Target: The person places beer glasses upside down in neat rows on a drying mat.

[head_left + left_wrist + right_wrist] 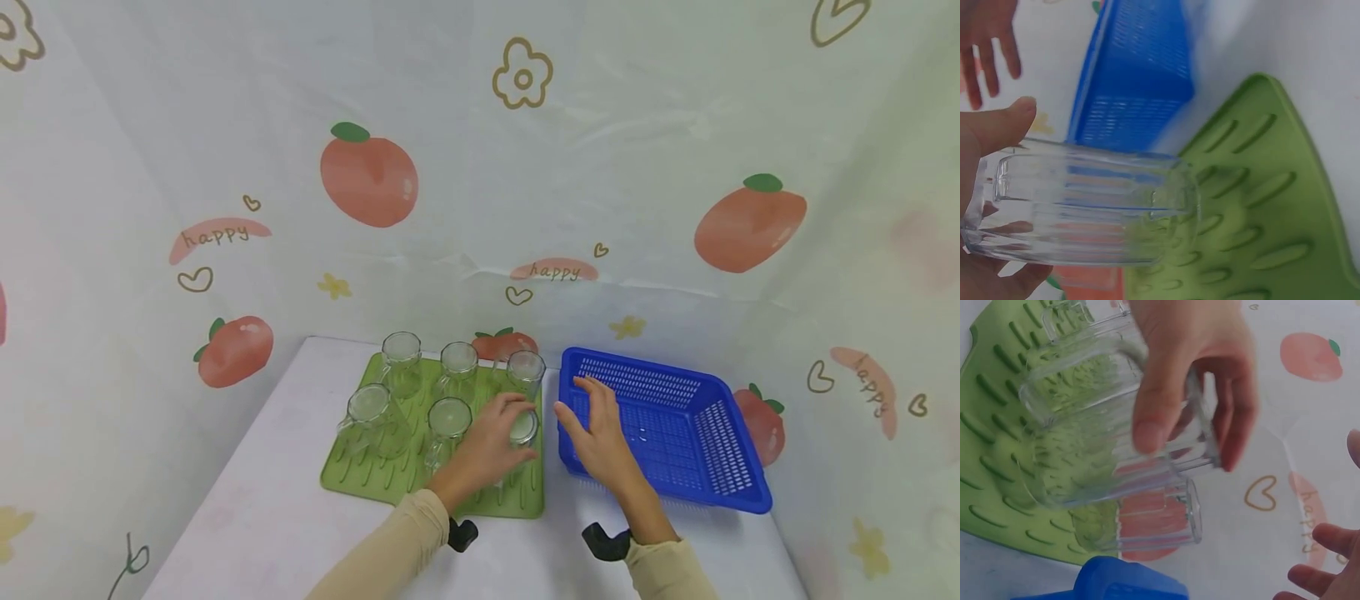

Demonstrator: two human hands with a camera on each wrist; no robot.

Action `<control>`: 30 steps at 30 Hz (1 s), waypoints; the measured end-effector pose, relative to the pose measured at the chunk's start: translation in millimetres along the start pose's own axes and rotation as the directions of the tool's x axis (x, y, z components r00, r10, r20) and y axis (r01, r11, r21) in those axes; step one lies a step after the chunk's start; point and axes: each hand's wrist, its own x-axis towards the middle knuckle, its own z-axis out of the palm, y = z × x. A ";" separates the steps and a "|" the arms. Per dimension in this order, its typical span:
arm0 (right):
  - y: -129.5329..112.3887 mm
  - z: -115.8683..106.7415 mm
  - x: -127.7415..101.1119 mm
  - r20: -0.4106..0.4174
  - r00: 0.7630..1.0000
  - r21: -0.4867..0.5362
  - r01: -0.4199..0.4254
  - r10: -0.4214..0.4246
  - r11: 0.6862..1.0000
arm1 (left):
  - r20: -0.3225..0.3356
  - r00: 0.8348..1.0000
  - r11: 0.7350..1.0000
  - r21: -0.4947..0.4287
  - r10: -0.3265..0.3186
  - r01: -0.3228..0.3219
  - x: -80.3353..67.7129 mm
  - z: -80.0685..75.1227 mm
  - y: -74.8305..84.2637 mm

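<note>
My left hand [497, 440] grips a clear ribbed glass mug [523, 427] at the front right of a green ridged drying mat [372, 482]. In the left wrist view the mug [1091, 206] lies tilted between the thumb and fingers of the left hand [988, 187], above the mat [1260, 206]. The right wrist view shows the left hand [1191, 375] wrapped over the mug [1097, 425]. My right hand [596, 429] hovers open, fingers spread, over the left rim of a blue plastic basket [678, 429], holding nothing.
Several other glass mugs [402, 360] stand upside down on the mat in two rows. The blue basket [1138, 75] sits right beside the mat on a white table [255, 517]. Printed cloth walls close in at the back and on both sides.
</note>
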 end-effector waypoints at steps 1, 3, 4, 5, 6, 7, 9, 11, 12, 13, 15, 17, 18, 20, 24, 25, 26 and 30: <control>-0.1 0.3 0.0 0.002 1.000 0.006 0.000 0.000 1.000 | -0.002 1.000 1.000 -0.003 -0.011 0.011 0.6 1.3 -1.6; 0.2 1.3 -0.1 0.006 1.000 0.015 -0.001 0.000 1.000 | -0.003 0.999 0.999 -0.007 -0.040 0.040 1.1 4.1 -5.4; 0.2 1.8 -0.1 0.007 1.000 0.018 -0.001 0.001 1.000 | -0.004 0.999 0.999 -0.011 -0.049 0.049 1.1 5.3 -7.3; 0.4 2.3 -0.2 0.008 1.000 0.022 -0.001 0.001 1.000 | -0.003 0.998 0.998 -0.018 -0.062 0.062 1.2 6.7 -9.4; 0.6 2.9 -0.3 0.007 1.000 0.024 0.001 -0.001 1.000 | -0.001 0.997 0.997 -0.024 -0.074 0.074 1.3 8.1 -11.3; 0.9 3.3 -0.4 0.005 1.000 0.025 0.003 -0.003 1.000 | 0.000 0.997 0.996 -0.025 -0.082 0.082 1.4 9.5 -13.2; 1.4 3.6 -0.8 0.001 1.000 0.026 0.004 -0.004 1.000 | 0.003 0.996 0.995 -0.030 -0.093 0.093 1.9 12.7 -16.2; 2.0 4.0 -1.3 0.001 1.000 0.031 0.003 -0.003 1.000 | 0.004 0.995 0.995 -0.023 -0.102 0.102 2.9 16.0 -18.5; 2.2 4.3 -1.5 0.002 1.000 0.031 0.001 -0.001 1.000 | 0.003 0.995 0.995 -0.018 -0.100 0.100 3.4 17.3 -19.1; 2.4 4.6 -1.8 0.003 1.000 0.030 -0.001 0.001 1.000 | 0.000 0.996 0.995 -0.012 -0.094 0.094 3.9 18.6 -19.3; 2.7 5.2 -2.2 0.008 1.000 0.031 -0.010 0.009 0.999 | -0.004 0.996 0.996 -0.008 -0.086 0.086 5.3 21.1 -18.9; 2.5 5.8 -2.5 0.012 1.000 0.030 -0.011 0.010 0.999 | -0.004 0.997 0.997 -0.006 -0.079 0.079 6.7 22.9 -17.6; 2.1 6.3 -2.6 0.013 1.000 0.030 -0.010 0.010 0.999 | -0.001 0.997 0.997 -0.006 -0.076 0.076 7.2 23.7 -17.2; 1.3 7.3 -2.8 0.015 1.000 0.035 -0.008 0.007 0.999 | 0.012 0.997 0.997 -0.005 -0.078 0.078 8.3 25.1 -17.1; 1.1 9.4 -2.4 0.012 1.000 0.042 -0.005 0.005 0.999 | 0.035 0.996 0.996 0.007 -0.087 0.087 9.2 25.1 -15.7; 1.3 9.9 -2.3 0.014 1.000 0.044 -0.007 0.007 0.999 | 0.039 0.995 0.996 0.010 -0.090 0.090 9.2 24.8 -15.1; 1.6 10.5 -2.0 0.016 1.000 0.046 -0.009 0.008 0.999 | 0.044 0.994 0.995 0.014 -0.097 0.097 8.9 24.0 -14.1; 0.9 13.1 -0.6 0.029 1.000 0.058 -0.013 0.011 0.998 | 0.057 0.991 0.993 0.038 -0.117 0.115 7.9 21.4 -11.4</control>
